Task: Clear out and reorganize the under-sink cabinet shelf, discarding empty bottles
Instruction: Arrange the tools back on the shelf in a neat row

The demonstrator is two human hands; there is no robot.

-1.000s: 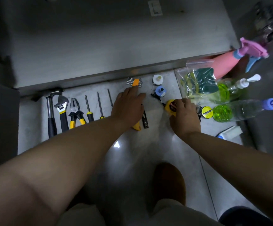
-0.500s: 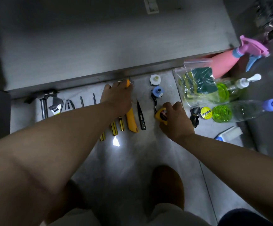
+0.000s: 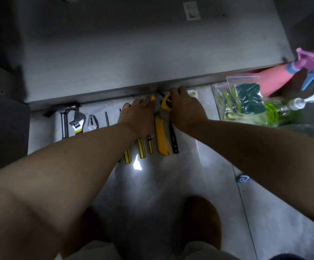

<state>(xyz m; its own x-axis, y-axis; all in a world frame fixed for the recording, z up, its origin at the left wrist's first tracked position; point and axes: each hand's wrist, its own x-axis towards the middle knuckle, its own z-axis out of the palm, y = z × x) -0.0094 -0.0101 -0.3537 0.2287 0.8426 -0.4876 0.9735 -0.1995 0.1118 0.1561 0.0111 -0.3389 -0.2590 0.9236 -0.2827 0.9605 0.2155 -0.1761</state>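
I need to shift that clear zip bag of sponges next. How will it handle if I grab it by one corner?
The zip bag looks thin and crinkled, so it will probably sag and fold. Its sponges likely weigh little and may slide to the low end. It seems unlikely to roll.

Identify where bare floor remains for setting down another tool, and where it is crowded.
Free: the floor nearer the person than the yellow knife, and left of the blue-capped item. Crowded: the tool row from hammer to knife, and the zip bag and bottles, right.
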